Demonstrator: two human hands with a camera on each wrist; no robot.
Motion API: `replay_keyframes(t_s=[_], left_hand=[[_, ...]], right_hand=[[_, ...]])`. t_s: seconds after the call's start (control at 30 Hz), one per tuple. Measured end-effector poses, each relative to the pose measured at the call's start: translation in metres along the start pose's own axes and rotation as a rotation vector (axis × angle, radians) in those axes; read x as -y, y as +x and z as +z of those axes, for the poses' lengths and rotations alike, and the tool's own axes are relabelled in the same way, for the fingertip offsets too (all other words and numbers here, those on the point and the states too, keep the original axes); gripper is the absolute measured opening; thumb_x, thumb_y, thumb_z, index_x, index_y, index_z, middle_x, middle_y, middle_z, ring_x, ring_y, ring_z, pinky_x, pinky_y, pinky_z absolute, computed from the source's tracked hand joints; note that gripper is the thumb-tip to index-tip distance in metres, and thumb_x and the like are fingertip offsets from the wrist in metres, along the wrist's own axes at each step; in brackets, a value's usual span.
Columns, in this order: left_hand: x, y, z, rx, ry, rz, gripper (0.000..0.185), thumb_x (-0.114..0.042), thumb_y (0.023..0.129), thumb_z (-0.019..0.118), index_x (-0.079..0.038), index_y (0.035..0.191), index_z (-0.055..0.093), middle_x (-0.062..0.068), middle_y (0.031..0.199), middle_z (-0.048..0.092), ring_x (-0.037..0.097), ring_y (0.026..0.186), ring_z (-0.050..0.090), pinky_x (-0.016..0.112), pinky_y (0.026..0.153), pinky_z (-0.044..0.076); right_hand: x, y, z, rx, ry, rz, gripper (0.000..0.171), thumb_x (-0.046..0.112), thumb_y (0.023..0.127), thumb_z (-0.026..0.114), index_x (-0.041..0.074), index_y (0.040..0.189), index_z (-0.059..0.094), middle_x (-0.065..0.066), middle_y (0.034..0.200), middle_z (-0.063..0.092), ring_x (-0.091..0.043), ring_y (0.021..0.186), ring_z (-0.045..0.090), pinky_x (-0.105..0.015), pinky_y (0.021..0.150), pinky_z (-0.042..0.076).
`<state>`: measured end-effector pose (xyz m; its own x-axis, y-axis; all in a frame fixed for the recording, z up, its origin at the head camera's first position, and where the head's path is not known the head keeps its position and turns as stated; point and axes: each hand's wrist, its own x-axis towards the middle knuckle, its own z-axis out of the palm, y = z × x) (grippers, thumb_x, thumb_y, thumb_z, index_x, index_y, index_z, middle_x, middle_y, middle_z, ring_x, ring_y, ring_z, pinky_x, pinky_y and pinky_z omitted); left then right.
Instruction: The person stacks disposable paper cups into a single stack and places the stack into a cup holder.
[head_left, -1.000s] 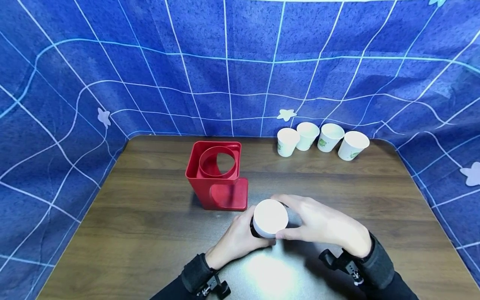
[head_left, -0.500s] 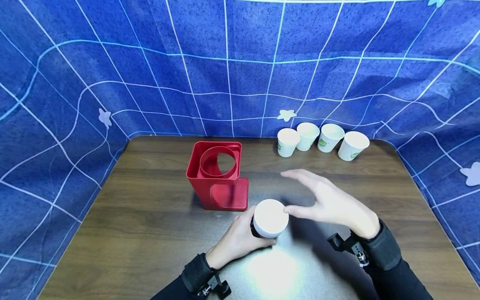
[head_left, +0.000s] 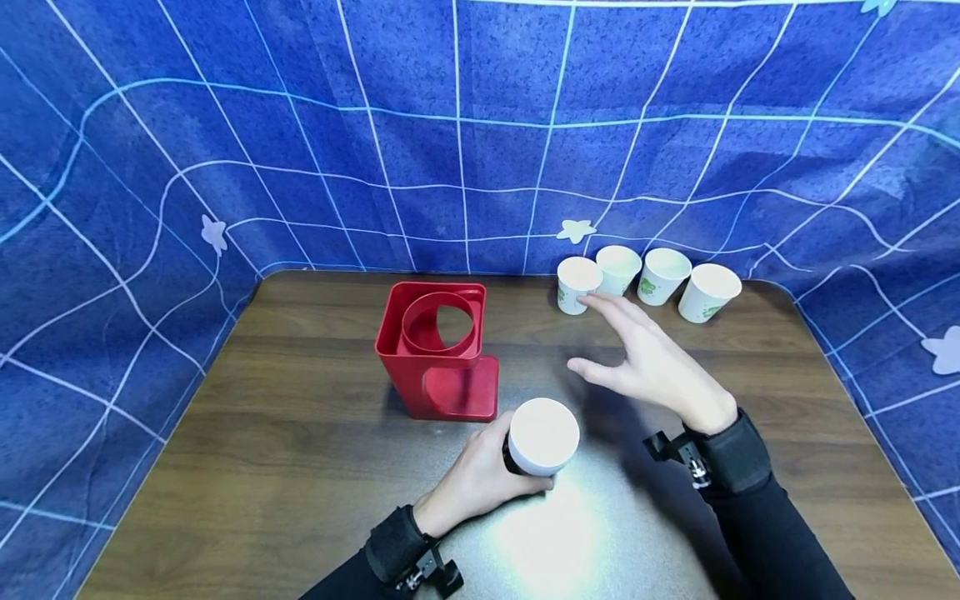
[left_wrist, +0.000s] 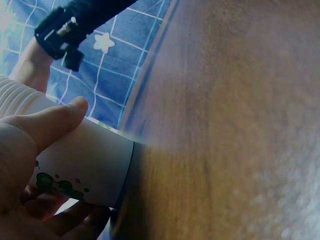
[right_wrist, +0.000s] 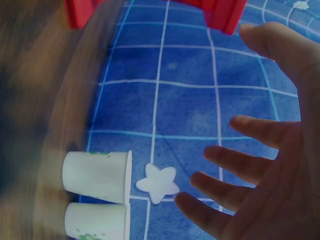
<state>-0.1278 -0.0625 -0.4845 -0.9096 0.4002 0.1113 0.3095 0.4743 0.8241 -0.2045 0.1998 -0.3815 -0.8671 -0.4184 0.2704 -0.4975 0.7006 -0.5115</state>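
Two hands over the desk (head_left: 300, 433). Left hand (head_left: 476, 475) wraps a white paper cup stack (head_left: 542, 435), fingers + thumb curled round its side; stack stands on the desk w/ a dark base under it. Left wrist view: thumb (left_wrist: 52, 122) lies across the cup wall, green print just below it, ribbed rim at the hand's far side. Right hand (head_left: 652, 362) is above the desk, holds nothing, fingers spread and straight, palm down, well clear of the stack, to its right and beyond. Right wrist view confirms: fingers (right_wrist: 235, 185) apart, nothing in them.

Four single white cups (head_left: 648, 279) in a row at the desk's far edge, just past the right hand's fingertips; nearest cup (head_left: 577, 283) looks close to the index tip, can't tell if touching. Red cup holder (head_left: 435, 350), square w/ round opening, sits ahead-left of the left hand, near the stack, not touching. Blue grid cloth (head_left: 450, 133) w/ star shapes behind everything. Black cuffs w/ cam mounts on both wrists.
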Motion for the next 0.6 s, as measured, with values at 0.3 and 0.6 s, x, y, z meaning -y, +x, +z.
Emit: replay_keyframes(t_s=[0.3, 0.6], left_hand=[[0.001, 0.0, 0.0, 0.013, -0.01, -0.006, 0.083, -0.031, 0.069, 0.097, -0.018, 0.139, 0.054, -0.004, 0.129, 0.067, 0.01, 0.118, 0.064, 0.037, 0.103, 0.053], [0.002, 0.0, 0.0, -0.001, 0.009, 0.012, 0.081, -0.03, 0.068, 0.097, -0.019, 0.136, 0.055, -0.005, 0.127, 0.068, 0.01, 0.117, 0.065, 0.036, 0.101, 0.054]], right_hand=[[-0.021, 0.024, 0.013, -0.152, -0.05, 0.047, 0.09, 0.045, 0.086, 0.08, 0.013, 0.158, 0.038, -0.023, 0.163, 0.033, -0.042, 0.151, 0.031, -0.063, 0.116, 0.033], [-0.035, 0.041, 0.027, -0.282, -0.064, 0.089, 0.087, 0.04, 0.084, 0.082, 0.005, 0.153, 0.043, -0.028, 0.159, 0.035, -0.05, 0.147, 0.034, -0.065, 0.116, 0.033]])
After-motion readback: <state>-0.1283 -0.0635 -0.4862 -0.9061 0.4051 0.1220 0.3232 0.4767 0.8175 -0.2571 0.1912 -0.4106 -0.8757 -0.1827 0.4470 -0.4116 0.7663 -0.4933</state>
